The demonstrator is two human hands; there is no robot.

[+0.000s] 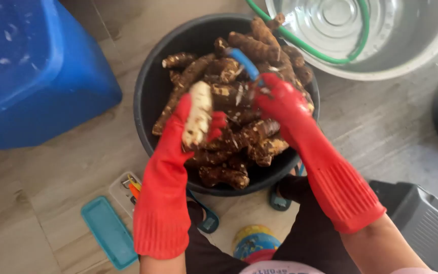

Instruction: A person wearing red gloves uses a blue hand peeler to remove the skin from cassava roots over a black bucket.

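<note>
Peeled root point(198, 112) in left hand point(188, 127)

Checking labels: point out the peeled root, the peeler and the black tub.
Peeled root point(198, 112), head view, pale peeled middle.
Peeler point(245, 63), head view, blue handle above the right glove.
Black tub point(147, 83), head view, bare left inner wall.

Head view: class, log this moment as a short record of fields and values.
Left hand: red glove, holds a partly peeled pale root
Right hand: red glove, grips a blue-handled peeler
Black basin: heaped with brown unpeeled roots
Metal basin: top right, green hose in it
Floor: blue tub, teal lid
</note>
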